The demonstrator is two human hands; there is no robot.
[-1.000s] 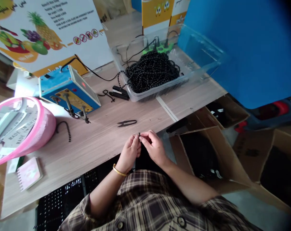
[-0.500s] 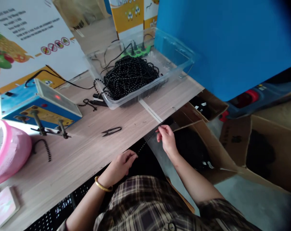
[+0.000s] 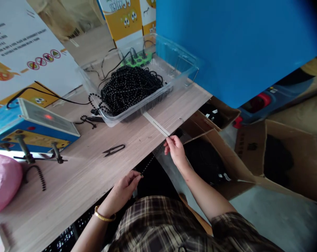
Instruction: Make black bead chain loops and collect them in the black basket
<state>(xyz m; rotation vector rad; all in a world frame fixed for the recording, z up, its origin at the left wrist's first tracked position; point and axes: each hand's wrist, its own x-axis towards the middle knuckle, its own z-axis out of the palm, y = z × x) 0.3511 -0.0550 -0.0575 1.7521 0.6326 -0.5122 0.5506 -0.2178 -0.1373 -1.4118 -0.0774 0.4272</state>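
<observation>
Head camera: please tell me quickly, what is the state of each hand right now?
Left hand: closed, holding the lower end of a black bead chain.
Right hand: closed, holding the upper end of the same chain.

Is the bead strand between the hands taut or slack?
Taut: the strand runs straight from the left hand to the right hand, with no visible sag.

A thin black bead chain (image 3: 154, 156) vanishes into the left hand (image 3: 121, 193) and right hand (image 3: 176, 151) — a pink plastic basket (image 3: 3, 183) runs off the left edge.
</observation>
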